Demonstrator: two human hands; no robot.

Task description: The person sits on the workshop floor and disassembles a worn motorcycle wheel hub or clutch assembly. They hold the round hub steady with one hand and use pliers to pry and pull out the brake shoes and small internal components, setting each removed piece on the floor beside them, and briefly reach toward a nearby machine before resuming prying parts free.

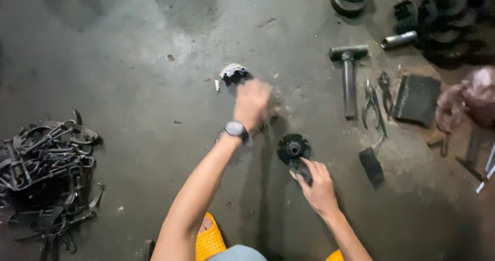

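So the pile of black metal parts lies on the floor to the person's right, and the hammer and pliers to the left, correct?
Not quite: the sides are swapped. In the head view the pile of black metal parts lies to the person's left, while the hammer and pliers lie to the right.

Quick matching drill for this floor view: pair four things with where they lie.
Things:
1. hammer
2. pile of metal parts
3. round black part
4. pliers

Places:
A. far left of the floor
B. at the right hand
C. just right of the hammer
D. upper right, handle pointing toward the person

Pairs: 1-D, 2-A, 3-B, 4-C
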